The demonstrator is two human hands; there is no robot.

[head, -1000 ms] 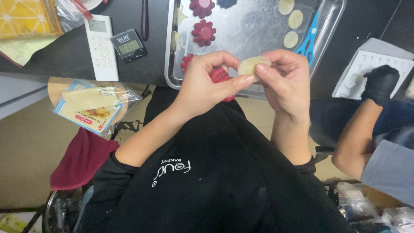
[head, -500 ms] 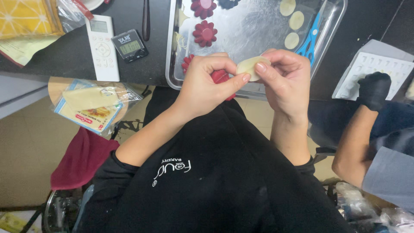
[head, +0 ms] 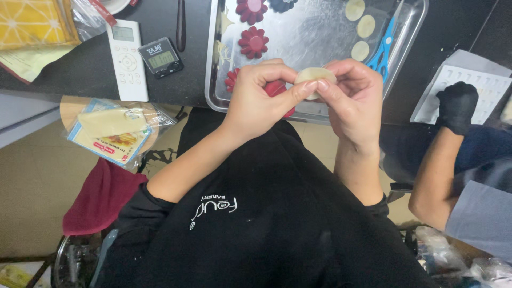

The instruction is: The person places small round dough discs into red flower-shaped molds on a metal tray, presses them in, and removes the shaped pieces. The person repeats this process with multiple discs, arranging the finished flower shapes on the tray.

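Note:
My left hand [head: 264, 96] and my right hand [head: 352, 93] meet over the near edge of a metal tray [head: 314, 37] and pinch a pale round dough disc [head: 313, 76] between thumbs and fingers. A dark red flower-shaped mould [head: 276, 89] is tucked in my left palm, partly hidden. On the tray lie more red flower moulds [head: 253, 42], three pale dough discs [head: 365, 26] and blue scissors [head: 385, 45].
A white remote [head: 127, 58] and a small digital timer [head: 161, 57] lie on the dark counter at left. A plastic bag of wrappers [head: 109, 130] sits on a stool. A co-worker's black-gloved hand [head: 457, 104] rests on a white mould tray [head: 469, 88] at right.
Both hands have kept working the dough disc, turning it slightly between the fingers; the co-worker's gloved hand has shifted a little on the white tray.

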